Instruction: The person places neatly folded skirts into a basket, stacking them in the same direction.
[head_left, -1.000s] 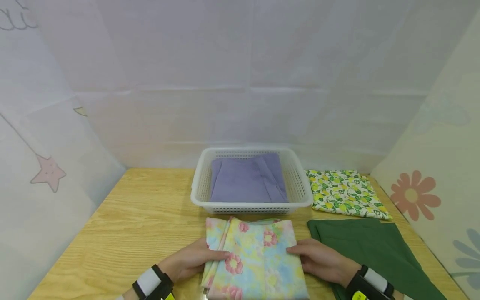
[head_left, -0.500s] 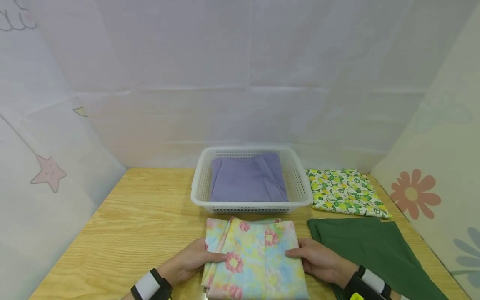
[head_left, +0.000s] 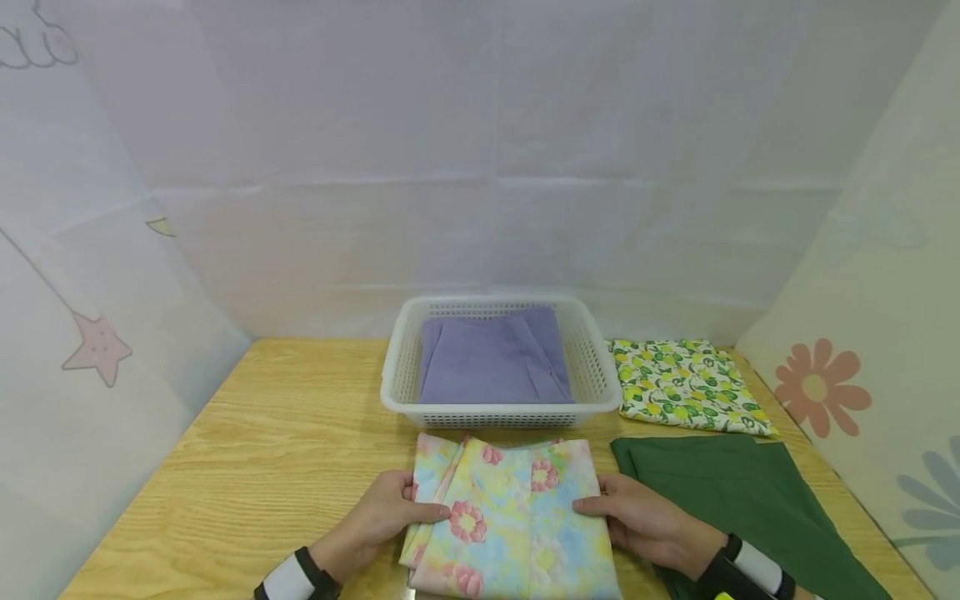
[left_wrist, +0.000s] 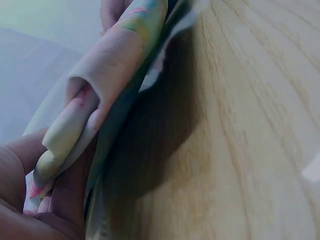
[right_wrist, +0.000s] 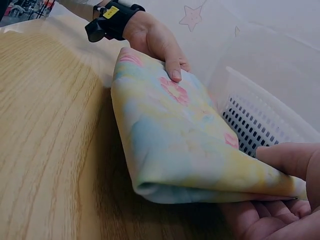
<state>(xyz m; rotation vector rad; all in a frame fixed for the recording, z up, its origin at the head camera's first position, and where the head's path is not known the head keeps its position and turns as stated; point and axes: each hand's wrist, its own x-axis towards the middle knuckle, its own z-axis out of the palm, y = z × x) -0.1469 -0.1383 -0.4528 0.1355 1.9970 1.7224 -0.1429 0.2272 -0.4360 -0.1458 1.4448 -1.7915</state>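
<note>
A folded pastel cloth with pink flowers [head_left: 513, 517] lies at the table's near edge, just in front of the white basket [head_left: 498, 414]. My left hand [head_left: 390, 512] grips its left side, thumb on top by a pink flower. My right hand [head_left: 633, 517] grips its right side, thumb on top and fingers beneath. In the right wrist view the floral cloth [right_wrist: 185, 130] rests in my right hand [right_wrist: 280, 200], and my left hand [right_wrist: 155, 42] pinches the far edge. In the left wrist view the floral cloth's layered folds [left_wrist: 115, 65] rise just above the wood.
A folded purple cloth [head_left: 487, 358] lies in the basket. A lemon-print cloth [head_left: 686, 383] sits at the back right, and a dark green cloth [head_left: 735, 492] lies right of my right hand. Bare wooden table [head_left: 285, 433] stretches to the left. Fabric walls enclose three sides.
Both hands keep the same hold on the floral cloth. The cloth and hands have barely shifted; only the view has moved a little.
</note>
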